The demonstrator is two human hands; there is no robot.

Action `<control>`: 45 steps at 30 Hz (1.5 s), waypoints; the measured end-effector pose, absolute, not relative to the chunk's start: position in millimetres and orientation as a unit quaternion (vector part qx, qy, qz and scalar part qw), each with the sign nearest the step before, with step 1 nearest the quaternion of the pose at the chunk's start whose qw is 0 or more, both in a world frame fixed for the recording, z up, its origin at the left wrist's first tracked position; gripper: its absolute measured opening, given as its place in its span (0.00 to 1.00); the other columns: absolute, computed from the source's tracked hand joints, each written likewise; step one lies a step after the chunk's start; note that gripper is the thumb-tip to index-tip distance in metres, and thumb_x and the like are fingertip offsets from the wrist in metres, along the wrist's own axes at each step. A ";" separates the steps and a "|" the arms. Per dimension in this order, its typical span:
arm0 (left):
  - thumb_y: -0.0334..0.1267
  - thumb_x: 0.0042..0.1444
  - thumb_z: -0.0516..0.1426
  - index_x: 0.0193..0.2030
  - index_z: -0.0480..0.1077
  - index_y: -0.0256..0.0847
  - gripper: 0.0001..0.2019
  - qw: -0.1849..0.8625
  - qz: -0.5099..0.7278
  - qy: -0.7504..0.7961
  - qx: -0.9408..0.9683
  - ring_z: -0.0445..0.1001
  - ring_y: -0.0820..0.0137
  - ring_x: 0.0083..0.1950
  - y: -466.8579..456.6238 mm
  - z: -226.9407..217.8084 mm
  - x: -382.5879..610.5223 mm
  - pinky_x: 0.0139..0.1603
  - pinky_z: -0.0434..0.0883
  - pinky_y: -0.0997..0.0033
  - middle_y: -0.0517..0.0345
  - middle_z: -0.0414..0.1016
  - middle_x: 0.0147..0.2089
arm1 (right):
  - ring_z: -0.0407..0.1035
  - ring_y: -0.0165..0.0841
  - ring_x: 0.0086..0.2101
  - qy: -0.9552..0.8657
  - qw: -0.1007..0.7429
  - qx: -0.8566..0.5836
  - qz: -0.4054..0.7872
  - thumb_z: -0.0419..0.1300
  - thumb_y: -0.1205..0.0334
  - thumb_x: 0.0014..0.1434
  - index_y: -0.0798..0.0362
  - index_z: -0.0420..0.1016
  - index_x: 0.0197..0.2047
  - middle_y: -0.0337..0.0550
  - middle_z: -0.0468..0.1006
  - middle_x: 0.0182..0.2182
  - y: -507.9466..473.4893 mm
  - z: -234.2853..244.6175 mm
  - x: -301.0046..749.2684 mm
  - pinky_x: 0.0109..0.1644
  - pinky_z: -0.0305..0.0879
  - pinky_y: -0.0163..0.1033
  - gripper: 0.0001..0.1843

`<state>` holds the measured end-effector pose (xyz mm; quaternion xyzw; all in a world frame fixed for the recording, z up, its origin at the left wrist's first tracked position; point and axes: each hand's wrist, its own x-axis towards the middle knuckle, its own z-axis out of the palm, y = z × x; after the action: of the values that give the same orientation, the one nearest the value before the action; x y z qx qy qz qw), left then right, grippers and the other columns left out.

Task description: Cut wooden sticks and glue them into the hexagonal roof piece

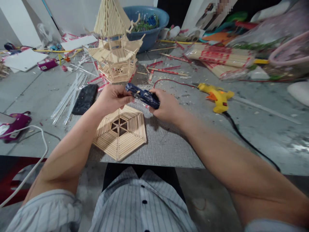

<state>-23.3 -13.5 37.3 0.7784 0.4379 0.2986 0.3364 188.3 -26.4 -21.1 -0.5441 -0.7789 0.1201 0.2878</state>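
My right hand (166,104) is closed round one end of a dark blue hand tool (145,96) with pale smears on it; its exact kind does not show. At the tool's other end is my left hand (114,100), thumb and fingers pinched together; whatever lies between them is hidden. A tiny pale wooden bit shows against the tool. Below my hands, a flat polygonal panel of wooden sticks (132,141) with a spoked opening lies on the grey table (169,145). Behind them stands a stick-built pagoda model (116,53).
A yellow glue gun (216,96) with a black cord lies at right. Left of my hands are a black phone (85,99) and clear glue sticks (69,93). Farther back are packs of wooden sticks (217,54) and a blue basin (147,35). A purple glue gun (18,125) is at far left.
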 end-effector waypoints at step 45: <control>0.28 0.49 0.60 0.25 0.73 0.35 0.04 0.317 0.339 0.451 0.762 0.61 0.80 0.15 -8.9 21.6 -15.0 0.17 0.57 0.78 0.65 0.63 0.13 | 0.73 0.47 0.37 -0.746 0.126 -0.653 0.030 0.57 0.54 0.54 0.52 0.73 0.45 0.52 0.79 0.36 -38.5 1.7 182.5 0.34 0.59 0.44 0.17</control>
<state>-15.0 -8.9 21.6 0.7620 0.4512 0.3393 0.3172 182.5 -38.5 1.7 -0.6531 -0.7461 0.0296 0.1262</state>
